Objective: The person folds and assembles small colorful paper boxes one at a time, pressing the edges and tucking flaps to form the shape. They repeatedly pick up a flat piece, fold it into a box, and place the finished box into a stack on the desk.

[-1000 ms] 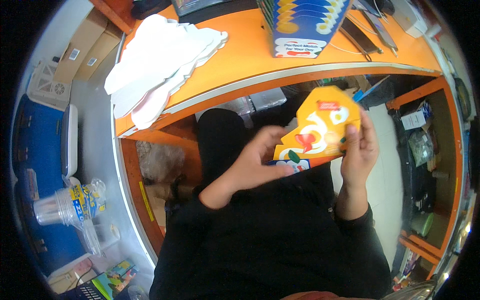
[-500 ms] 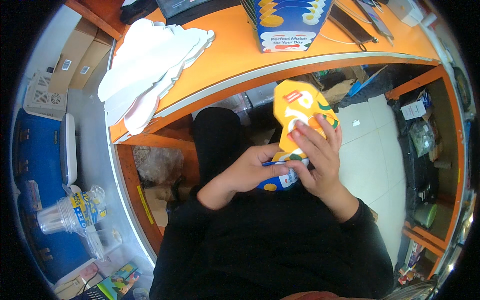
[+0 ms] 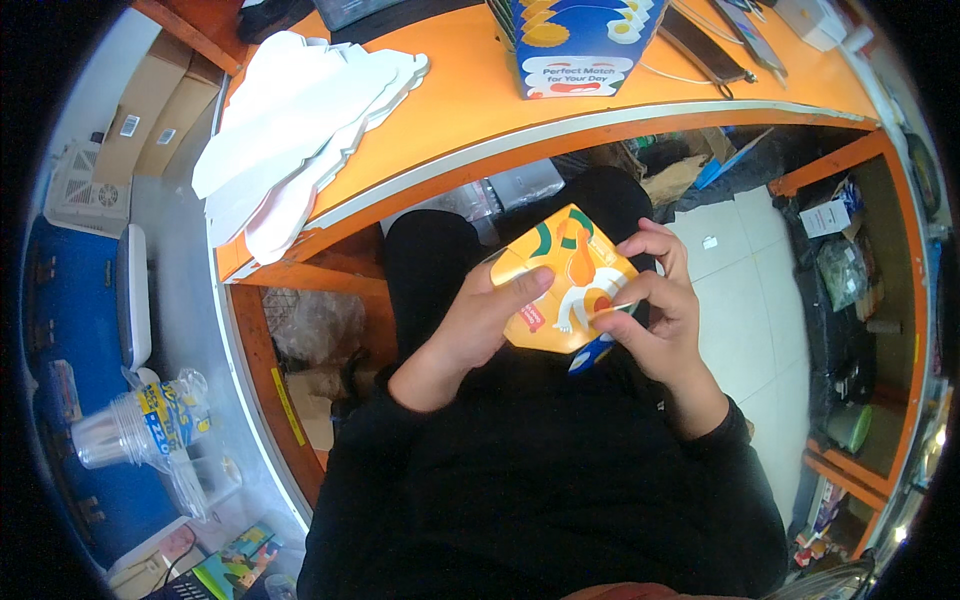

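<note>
A yellow printed paperboard box [image 3: 545,285] with egg pictures and a small blue part at its lower edge is held over my lap. My left hand [image 3: 485,315] grips its left side, thumb flat on the yellow face and the other fingers hidden beneath. At the right edge, my right hand [image 3: 660,310] pinches the board between thumb and fingers. On the orange table [image 3: 455,85] beyond stands a nested stack of blue printed boxes [image 3: 575,75]. A pile of flat, white-backed cut-out blanks [image 3: 300,115] lies to its left, overhanging the table's front edge.
A dark narrow case [image 3: 700,50] and a phone [image 3: 750,40] lie at the table's far right. Left of me, a grey surface carries wrapped clear plastic cups [image 3: 120,430]. Open orange shelving [image 3: 900,300] stands at the right, beside a tiled floor [image 3: 745,300].
The box has turned and tipped down, so a broad yellow face now points up. My left thumb has moved onto that face, and my right hand has shifted to the right edge.
</note>
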Demonstrator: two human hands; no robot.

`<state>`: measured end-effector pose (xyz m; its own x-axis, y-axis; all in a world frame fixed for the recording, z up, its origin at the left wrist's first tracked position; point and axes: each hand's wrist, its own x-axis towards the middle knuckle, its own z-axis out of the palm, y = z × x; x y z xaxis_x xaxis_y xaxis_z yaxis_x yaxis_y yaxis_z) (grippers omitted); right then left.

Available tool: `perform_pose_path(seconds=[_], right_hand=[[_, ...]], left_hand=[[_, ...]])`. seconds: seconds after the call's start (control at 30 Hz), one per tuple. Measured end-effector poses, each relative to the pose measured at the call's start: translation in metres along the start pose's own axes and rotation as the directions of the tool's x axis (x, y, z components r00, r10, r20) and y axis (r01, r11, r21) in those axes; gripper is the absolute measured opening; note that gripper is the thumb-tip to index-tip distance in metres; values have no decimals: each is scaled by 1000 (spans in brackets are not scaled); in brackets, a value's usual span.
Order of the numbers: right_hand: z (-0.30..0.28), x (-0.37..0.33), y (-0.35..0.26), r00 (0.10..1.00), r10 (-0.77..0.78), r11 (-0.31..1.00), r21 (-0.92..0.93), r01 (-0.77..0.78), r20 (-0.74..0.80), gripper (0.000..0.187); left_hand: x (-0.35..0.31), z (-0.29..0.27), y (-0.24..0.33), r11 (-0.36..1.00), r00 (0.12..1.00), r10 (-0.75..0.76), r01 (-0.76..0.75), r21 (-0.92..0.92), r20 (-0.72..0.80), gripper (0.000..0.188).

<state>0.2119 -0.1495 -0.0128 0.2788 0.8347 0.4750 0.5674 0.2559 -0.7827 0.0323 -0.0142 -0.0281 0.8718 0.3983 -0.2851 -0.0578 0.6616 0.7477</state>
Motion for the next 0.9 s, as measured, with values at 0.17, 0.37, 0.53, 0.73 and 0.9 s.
perform_pose_path(seconds=[0.17,0.37,0.53,0.73,0.9], right_hand=[[13,-1,-3,981,164,957,258,-133,-102,13],[13,2,-3,977,211,959,201,-199,-40,21],[13,-4,10,974,226,963,150,-223,-2,44],[29,-16,24,878,462,755,461,-465,129,82],[20,-18,31,750,481,410,640,-650,454,92]], left_hand=[[-5,4,2,981,985,147,-134,143,-86,42],[-11,5,2,983,990,123,-114,141,-62,42],[-14,1,0,997,994,71,-73,28,89,52],[-14,-11,2,954,989,-83,43,297,124,52],[-15,-7,-9,606,939,-158,-152,781,306,39]])
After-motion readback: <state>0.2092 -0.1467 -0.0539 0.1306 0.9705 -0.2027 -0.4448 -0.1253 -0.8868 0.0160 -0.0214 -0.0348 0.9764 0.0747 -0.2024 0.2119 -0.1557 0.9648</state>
